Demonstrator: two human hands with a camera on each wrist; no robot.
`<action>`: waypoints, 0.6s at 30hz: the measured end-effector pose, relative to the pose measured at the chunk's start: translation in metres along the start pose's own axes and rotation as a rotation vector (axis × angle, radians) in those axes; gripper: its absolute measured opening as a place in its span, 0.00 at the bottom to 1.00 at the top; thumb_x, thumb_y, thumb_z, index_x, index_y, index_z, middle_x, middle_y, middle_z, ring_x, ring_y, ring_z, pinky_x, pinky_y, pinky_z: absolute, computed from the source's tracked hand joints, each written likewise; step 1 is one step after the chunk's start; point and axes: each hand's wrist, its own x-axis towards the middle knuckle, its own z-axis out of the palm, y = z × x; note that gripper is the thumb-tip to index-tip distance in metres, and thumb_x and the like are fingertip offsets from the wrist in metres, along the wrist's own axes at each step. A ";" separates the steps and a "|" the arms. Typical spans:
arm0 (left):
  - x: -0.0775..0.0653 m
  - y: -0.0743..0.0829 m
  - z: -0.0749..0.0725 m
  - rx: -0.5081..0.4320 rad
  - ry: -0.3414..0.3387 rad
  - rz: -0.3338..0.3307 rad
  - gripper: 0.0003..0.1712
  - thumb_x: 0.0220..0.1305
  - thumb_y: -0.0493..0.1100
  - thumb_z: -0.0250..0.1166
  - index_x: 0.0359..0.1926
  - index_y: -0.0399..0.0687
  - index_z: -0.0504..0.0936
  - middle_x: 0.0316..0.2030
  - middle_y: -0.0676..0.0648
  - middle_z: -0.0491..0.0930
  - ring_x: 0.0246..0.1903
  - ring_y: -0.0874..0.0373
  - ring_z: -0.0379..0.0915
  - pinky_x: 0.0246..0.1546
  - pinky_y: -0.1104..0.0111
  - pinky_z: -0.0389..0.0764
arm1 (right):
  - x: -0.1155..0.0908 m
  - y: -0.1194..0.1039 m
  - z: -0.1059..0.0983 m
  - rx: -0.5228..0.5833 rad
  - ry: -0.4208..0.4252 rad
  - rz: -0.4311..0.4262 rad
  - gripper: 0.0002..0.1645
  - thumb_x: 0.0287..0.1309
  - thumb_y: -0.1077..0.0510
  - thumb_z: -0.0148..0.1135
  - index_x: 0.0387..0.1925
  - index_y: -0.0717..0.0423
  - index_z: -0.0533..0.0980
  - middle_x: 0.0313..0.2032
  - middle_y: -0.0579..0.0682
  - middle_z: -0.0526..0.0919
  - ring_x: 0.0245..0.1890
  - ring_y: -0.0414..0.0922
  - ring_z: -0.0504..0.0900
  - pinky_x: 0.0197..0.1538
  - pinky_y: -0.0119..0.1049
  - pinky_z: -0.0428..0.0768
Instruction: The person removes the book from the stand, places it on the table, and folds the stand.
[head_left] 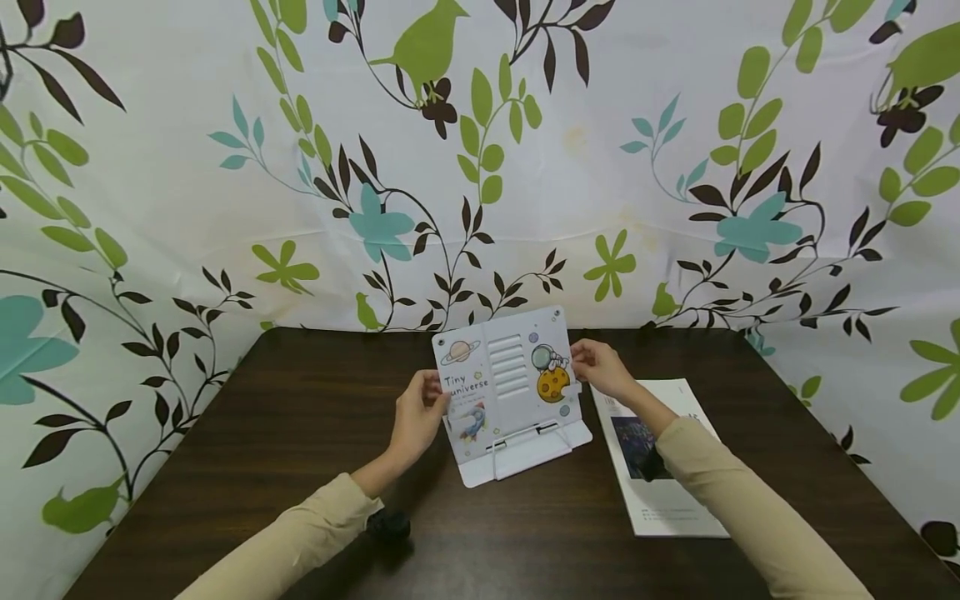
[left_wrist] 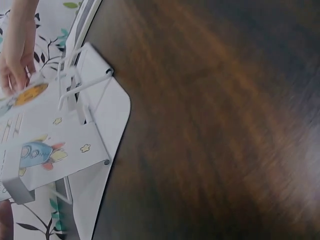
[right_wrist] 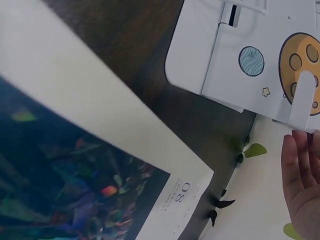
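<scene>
A white book stand [head_left: 517, 392] printed with planets, an astronaut and the words "Tiny universe" stands tilted over the dark table, with its ledge and wire page holders at the bottom. My left hand [head_left: 418, 417] grips its left edge, thumb toward the printed face. On the opposite side, my right hand [head_left: 602, 369] pinches the right edge near the orange moon picture. In the right wrist view, the right hand's fingers [right_wrist: 300, 165] are at the edge beside a white side clip [right_wrist: 303, 102]. Only a sliver of the left hand [left_wrist: 6, 220] shows in the left wrist view.
A white book or magazine [head_left: 675, 517] with a dark cover picture lies on the table [head_left: 525, 542] under my right forearm. A small black object [head_left: 388, 527] is beside my left sleeve. A patterned cloth [head_left: 525, 208] hangs behind the table's far edge.
</scene>
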 end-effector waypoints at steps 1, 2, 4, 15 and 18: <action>-0.002 0.000 0.001 -0.006 0.003 -0.004 0.15 0.54 0.26 0.60 0.44 0.31 0.72 0.34 0.36 0.77 0.33 0.48 0.76 0.27 0.76 0.78 | 0.001 0.000 0.000 0.000 0.003 0.004 0.10 0.58 0.70 0.53 0.42 0.70 0.72 0.34 0.63 0.80 0.33 0.49 0.80 0.37 0.40 0.81; -0.004 0.001 0.001 -0.015 0.006 -0.009 0.15 0.54 0.26 0.60 0.44 0.30 0.72 0.34 0.36 0.77 0.33 0.48 0.76 0.27 0.76 0.78 | 0.002 0.000 0.001 0.000 0.006 0.007 0.10 0.58 0.70 0.53 0.42 0.70 0.72 0.34 0.62 0.79 0.33 0.49 0.79 0.37 0.40 0.81; -0.008 0.003 0.002 -0.017 0.015 -0.018 0.15 0.54 0.26 0.60 0.44 0.31 0.72 0.34 0.36 0.77 0.33 0.49 0.76 0.27 0.76 0.77 | 0.005 0.000 0.002 -0.008 0.012 0.015 0.10 0.58 0.70 0.53 0.42 0.69 0.73 0.33 0.62 0.79 0.32 0.47 0.78 0.37 0.39 0.80; -0.023 0.009 0.006 -0.065 0.015 -0.031 0.14 0.52 0.24 0.60 0.41 0.33 0.71 0.33 0.37 0.76 0.30 0.56 0.75 0.24 0.73 0.79 | 0.016 -0.005 0.011 -0.050 0.062 0.051 0.12 0.58 0.69 0.53 0.43 0.69 0.74 0.35 0.62 0.79 0.34 0.49 0.77 0.36 0.38 0.79; -0.023 0.010 0.004 -0.085 -0.017 -0.035 0.15 0.52 0.23 0.59 0.42 0.32 0.71 0.34 0.36 0.76 0.30 0.54 0.75 0.24 0.70 0.81 | 0.016 -0.006 0.011 -0.047 0.080 0.058 0.12 0.58 0.68 0.53 0.44 0.69 0.74 0.35 0.62 0.79 0.34 0.49 0.77 0.35 0.36 0.78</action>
